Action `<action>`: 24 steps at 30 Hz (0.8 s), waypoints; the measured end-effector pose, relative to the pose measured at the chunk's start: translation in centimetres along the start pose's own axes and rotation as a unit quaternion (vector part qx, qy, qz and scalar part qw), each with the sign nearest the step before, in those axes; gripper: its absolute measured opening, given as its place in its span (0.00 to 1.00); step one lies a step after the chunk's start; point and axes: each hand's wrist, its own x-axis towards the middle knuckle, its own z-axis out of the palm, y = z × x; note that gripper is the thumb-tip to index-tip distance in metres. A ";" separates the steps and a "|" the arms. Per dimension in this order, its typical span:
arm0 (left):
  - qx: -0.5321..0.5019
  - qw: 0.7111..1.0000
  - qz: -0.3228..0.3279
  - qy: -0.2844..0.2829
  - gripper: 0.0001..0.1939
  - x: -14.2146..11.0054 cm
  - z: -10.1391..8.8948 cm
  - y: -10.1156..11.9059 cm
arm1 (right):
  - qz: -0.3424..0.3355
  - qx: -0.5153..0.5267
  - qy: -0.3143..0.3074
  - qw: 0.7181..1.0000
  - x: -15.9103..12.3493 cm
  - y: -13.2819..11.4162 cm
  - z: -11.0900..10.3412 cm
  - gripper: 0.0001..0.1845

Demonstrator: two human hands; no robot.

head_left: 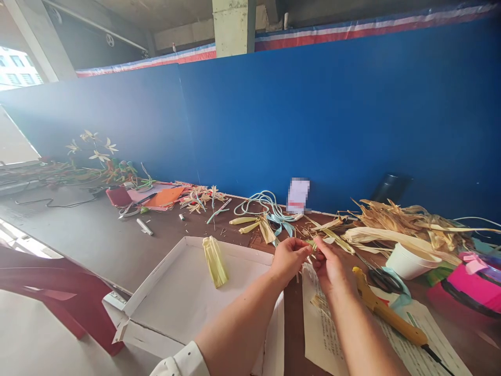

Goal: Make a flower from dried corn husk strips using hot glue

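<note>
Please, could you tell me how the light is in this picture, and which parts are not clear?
Head view: bright haze veils the left side, fading the blue panel and pale flowers there; head view: the pale card is pixelated; head view: the small green piece between left grip and right grip is too small to make out clearly.

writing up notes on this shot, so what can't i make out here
All in the head view:
- Pale green piece: shape mostly hidden by the left hand and right hand.
- Printed paper: text too small to read, partly covered by the right forearm.
- Pale rectangle by the blue panel: details pixelated.
- Bright pink item: cut off by the right edge.
</note>
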 end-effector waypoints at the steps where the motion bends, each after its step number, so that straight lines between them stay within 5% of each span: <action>1: 0.007 1.000 0.010 0.008 0.15 0.0 0.0 0.0 | -0.001 -0.002 -0.001 1.000 0.0 0.0 0.0 0.16; 17: -0.077 0.995 -0.051 -0.045 0.21 0.0 -0.3 0.2 | 0.020 -0.021 -0.026 0.999 0.1 0.5 -0.1 0.19; 24: -0.121 0.989 -0.070 -0.050 0.16 -0.2 -0.2 0.7 | 0.042 -0.012 -0.009 0.999 0.2 0.4 0.0 0.19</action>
